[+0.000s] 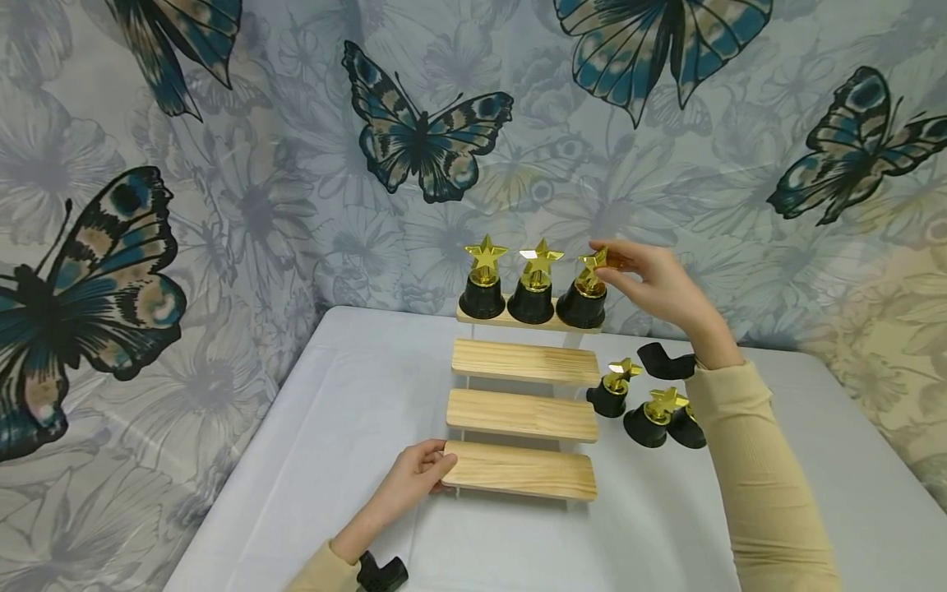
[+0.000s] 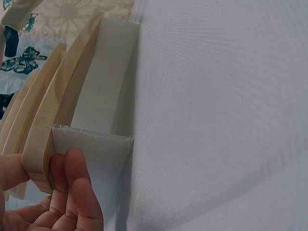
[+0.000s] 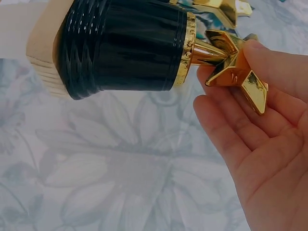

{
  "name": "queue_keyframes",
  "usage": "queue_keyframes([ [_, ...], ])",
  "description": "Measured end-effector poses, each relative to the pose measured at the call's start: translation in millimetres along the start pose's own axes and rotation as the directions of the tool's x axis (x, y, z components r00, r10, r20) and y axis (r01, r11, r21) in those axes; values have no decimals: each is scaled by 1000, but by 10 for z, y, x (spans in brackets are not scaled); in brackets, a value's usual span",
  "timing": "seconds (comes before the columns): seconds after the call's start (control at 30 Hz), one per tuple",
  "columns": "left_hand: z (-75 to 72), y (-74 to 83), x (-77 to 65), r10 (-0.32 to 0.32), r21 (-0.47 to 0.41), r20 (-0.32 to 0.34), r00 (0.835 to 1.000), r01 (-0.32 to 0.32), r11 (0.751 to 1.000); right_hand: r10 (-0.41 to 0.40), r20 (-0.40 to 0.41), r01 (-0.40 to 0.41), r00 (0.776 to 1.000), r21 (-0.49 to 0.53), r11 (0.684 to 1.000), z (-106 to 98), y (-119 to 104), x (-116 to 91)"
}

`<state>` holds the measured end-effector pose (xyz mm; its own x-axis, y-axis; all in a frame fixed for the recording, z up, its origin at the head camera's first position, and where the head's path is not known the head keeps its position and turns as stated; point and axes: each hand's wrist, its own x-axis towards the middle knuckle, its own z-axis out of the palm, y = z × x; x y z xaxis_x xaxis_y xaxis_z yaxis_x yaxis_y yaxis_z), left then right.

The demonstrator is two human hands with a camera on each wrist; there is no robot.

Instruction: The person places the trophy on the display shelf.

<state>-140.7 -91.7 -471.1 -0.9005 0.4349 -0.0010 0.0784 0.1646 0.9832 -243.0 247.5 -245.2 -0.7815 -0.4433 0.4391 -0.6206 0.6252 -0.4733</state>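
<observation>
A tiered wooden display stand [image 1: 521,415] with pale shelves stands on the white cloth. On its top shelf three star trophies with black bases stand in a row: the left trophy [image 1: 483,284], the middle trophy [image 1: 533,288] and the right trophy [image 1: 581,304]. My right hand [image 1: 658,284] pinches the gold star of the right trophy; in the right wrist view its black base [image 3: 130,45] sits on the shelf end. My left hand [image 1: 414,477] grips the left end of the lowest shelf [image 2: 38,154], thumb on one face and fingers on the other.
To the right of the stand, more star trophies stand on the table: one trophy [image 1: 610,395] near the shelves, another [image 1: 649,421] farther right, and one [image 1: 688,427] partly hidden by the right sleeve. A white tablecloth [image 1: 355,370] covers the table. Butterfly-patterned fabric [image 1: 281,247] hangs behind.
</observation>
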Motion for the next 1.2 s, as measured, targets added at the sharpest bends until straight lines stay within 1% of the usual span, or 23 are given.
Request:
queue_keyframes([
  [0.27,-4,3,-5,-9,-15,-1,1000,9,1000,28,17,-29,999,2,1000,16,23,23],
  [0.73,0,15,1,-14,-14,1,1000,14,1000,16,-8,-16,1000,1,1000,54,87,47],
  [0.93,-3,34,-13,-8,-15,-2,1000,8,1000,33,-8,-33,999,7,999,72,105,53],
  [1.1,-1,34,-17,-6,-22,-2,1000,6,1000,13,-6,-13,1000,16,1000,72,98,49],
  [1.2,2,22,-16,-2,-18,-2,1000,2,1000,22,2,-22,1000,26,999,78,110,43],
])
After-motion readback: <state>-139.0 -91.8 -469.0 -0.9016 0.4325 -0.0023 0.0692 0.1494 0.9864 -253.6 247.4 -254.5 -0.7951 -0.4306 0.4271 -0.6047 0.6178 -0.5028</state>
